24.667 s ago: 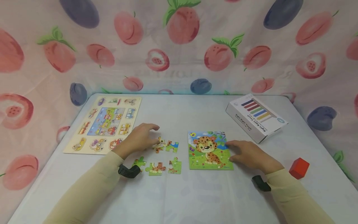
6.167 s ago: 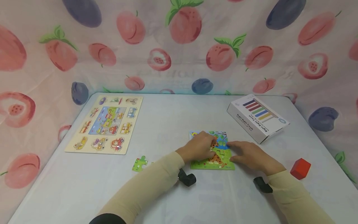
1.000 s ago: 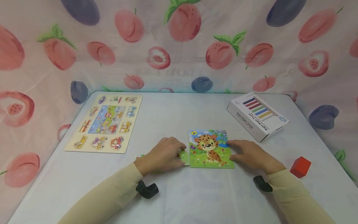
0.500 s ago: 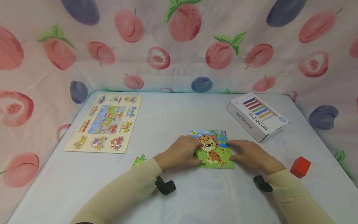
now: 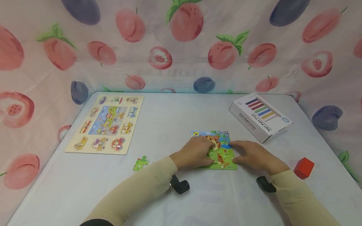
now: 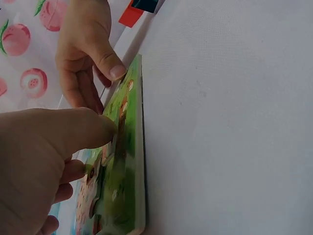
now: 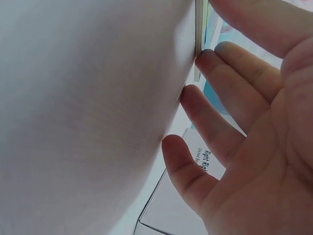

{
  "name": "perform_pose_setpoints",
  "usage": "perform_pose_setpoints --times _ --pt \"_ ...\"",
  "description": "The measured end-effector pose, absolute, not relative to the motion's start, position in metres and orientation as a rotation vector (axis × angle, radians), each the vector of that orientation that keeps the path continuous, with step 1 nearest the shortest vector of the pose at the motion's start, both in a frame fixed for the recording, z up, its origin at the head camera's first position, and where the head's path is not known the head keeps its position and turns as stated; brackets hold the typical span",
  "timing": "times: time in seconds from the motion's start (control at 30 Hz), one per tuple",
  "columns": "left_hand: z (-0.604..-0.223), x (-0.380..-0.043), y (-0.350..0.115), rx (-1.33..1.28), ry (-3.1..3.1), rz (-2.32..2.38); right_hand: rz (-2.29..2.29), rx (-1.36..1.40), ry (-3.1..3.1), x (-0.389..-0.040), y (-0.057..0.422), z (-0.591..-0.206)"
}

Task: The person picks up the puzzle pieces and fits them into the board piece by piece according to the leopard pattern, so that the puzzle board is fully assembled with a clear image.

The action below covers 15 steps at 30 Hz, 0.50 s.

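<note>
A square leopard-picture puzzle board point(image 5: 227, 153) lies flat in the middle of the table in the head view. My left hand point(image 5: 195, 152) is over its left half, hiding most of the leopard. In the left wrist view, its thumb and fingers grip a puzzle piece point(image 6: 108, 155) low over the printed surface; some of the piece is hidden. My right hand point(image 5: 254, 157) touches the board's right edge with extended thumb and fingertips, the fingers spread in the right wrist view. Left of the board, a loose green puzzle piece point(image 5: 140, 164) lies near my left sleeve.
A wooden vehicle puzzle board point(image 5: 133, 125) lies at the back left. A white box point(image 5: 260, 117) with a colored picture sits at the back right, and a red block point(image 5: 304, 168) stands right of my right forearm. Fruit-print cloth point(image 5: 175, 62) hangs behind the table.
My left hand has carried the green puzzle piece rightward from beside the board to over it. Several pieces lay on the table earlier; now one shows there. My right hand has stayed at the edge.
</note>
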<state>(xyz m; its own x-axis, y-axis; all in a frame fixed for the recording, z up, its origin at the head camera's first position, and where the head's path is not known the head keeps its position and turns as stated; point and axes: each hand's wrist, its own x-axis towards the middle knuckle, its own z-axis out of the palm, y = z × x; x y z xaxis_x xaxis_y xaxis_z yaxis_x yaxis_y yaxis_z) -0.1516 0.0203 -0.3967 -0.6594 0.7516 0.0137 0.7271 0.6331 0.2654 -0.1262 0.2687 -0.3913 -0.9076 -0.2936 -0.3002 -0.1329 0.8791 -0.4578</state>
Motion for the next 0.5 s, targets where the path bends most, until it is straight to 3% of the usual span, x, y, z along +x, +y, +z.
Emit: perform_pose_setpoints --times 0.5 --pt "-0.406 -0.154 0.04 1.29 2.758 0.421 -0.67 -0.378 2.698 -0.126 0.27 -0.388"
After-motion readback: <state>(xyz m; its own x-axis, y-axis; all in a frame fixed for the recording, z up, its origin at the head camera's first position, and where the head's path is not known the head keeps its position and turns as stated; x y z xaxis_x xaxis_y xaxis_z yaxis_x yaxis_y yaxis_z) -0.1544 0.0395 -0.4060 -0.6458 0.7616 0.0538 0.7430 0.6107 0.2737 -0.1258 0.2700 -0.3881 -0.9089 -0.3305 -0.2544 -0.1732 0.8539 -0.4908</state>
